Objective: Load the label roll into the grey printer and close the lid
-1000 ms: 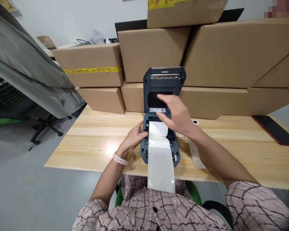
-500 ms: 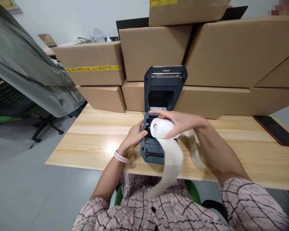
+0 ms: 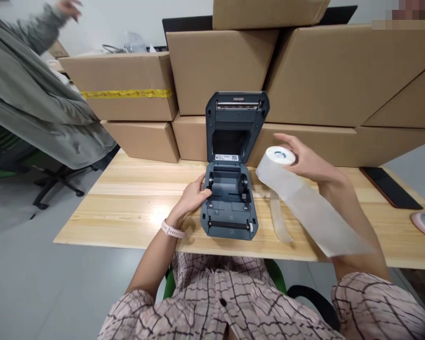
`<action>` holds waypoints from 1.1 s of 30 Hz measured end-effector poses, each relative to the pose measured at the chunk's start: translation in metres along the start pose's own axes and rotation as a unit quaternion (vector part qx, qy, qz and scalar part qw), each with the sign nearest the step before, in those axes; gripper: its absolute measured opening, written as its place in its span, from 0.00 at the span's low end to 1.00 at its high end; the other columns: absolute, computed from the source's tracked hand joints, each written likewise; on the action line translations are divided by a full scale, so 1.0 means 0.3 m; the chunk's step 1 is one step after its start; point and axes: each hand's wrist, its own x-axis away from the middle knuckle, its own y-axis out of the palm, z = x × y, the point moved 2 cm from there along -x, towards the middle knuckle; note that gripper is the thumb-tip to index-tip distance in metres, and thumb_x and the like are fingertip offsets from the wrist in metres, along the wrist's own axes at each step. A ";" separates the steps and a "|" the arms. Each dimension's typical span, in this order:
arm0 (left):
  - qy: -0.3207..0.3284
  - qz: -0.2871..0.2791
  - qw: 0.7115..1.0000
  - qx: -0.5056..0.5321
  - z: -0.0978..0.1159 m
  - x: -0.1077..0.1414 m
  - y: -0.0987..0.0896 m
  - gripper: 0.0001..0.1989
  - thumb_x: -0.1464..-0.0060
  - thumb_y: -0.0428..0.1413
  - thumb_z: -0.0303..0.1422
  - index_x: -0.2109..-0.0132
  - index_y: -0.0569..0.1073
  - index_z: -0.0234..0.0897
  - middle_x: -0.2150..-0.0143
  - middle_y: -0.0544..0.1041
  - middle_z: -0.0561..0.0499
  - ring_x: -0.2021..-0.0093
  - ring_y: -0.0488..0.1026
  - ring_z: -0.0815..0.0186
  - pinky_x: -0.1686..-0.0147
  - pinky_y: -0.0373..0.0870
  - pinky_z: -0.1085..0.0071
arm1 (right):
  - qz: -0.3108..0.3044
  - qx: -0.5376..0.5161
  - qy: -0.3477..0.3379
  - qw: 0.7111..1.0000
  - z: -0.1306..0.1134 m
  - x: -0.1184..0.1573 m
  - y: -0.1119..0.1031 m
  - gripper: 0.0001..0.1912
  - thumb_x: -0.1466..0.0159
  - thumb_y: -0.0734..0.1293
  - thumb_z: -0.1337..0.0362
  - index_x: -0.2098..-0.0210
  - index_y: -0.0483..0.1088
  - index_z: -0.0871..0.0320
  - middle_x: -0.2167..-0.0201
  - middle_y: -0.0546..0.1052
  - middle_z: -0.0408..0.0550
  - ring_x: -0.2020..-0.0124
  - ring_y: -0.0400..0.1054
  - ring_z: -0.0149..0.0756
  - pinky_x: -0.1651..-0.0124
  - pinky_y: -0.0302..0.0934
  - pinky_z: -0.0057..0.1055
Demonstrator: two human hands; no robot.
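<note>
A dark grey label printer (image 3: 230, 215) sits on the wooden table with its lid (image 3: 235, 123) raised and its roll bay bare. My left hand (image 3: 193, 197) grips the printer's left wall, thumb over the rim by the roll holder. To the right of the printer, my right hand (image 3: 310, 158) holds a white label roll (image 3: 265, 172) in the air, its core tilted upward. A long loose tail of label paper (image 3: 315, 219) hangs from the roll and swings toward my right forearm. Another narrow paper strip (image 3: 281, 224) lies on the table below the roll.
Cardboard boxes (image 3: 219, 66) are stacked along the table's back, right behind the raised lid. A black phone-like slab (image 3: 391, 187) and a pink-rimmed object (image 3: 423, 224) lie at the right. Beyond the table's left end, a person in grey (image 3: 31, 94) stretches out an arm.
My right hand has lifted the label roll out of the printer's bay and carried it right, the paper tail swinging with it. My left hand stays on the printer. The other person's arm has come into view.
</note>
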 end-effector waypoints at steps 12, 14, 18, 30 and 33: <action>-0.005 -0.004 1.000 0.008 0.003 0.003 0.001 0.37 0.53 0.54 0.29 0.33 0.71 0.35 0.70 0.75 0.54 0.70 0.67 0.64 0.66 0.64 0.70 | 0.012 0.082 0.027 0.996 0.156 -0.090 0.163 0.48 0.48 0.77 0.59 0.31 0.59 0.56 0.35 0.72 0.58 0.39 0.71 0.56 0.33 0.62 0.57; -0.004 -0.005 1.000 0.010 0.006 0.003 0.000 0.37 0.53 0.54 0.29 0.33 0.71 0.35 0.68 0.76 0.53 0.69 0.68 0.64 0.66 0.64 0.70 | -0.006 0.034 0.024 0.999 0.171 -0.067 0.140 0.47 0.46 0.78 0.54 0.31 0.59 0.53 0.31 0.68 0.58 0.34 0.68 0.56 0.31 0.62 0.56; -0.002 -0.008 1.000 0.009 0.007 0.001 0.001 0.36 0.53 0.54 0.29 0.34 0.72 0.35 0.67 0.77 0.52 0.68 0.69 0.64 0.65 0.65 0.70 | -0.009 -0.113 0.059 0.992 0.231 0.038 0.044 0.39 0.39 0.74 0.47 0.32 0.61 0.42 0.32 0.71 0.53 0.30 0.64 0.53 0.31 0.62 0.59; 0.003 -0.001 1.000 0.011 0.016 0.012 0.004 0.34 0.51 0.54 0.30 0.35 0.72 0.35 0.63 0.79 0.50 0.66 0.70 0.62 0.64 0.66 0.69 | -0.112 -0.229 0.129 0.958 0.197 0.154 0.098 0.30 0.48 0.80 0.43 0.53 0.77 0.52 0.59 0.82 0.52 0.63 0.78 0.44 0.60 0.72 0.41; 0.005 0.002 1.000 0.010 0.019 0.013 0.005 0.35 0.52 0.53 0.30 0.34 0.71 0.36 0.63 0.79 0.51 0.66 0.70 0.62 0.63 0.66 0.69 | -0.116 -0.219 0.046 0.968 0.045 0.178 0.084 0.27 0.45 0.77 0.40 0.54 0.76 0.47 0.68 0.80 0.45 0.70 0.75 0.40 0.70 0.68 0.36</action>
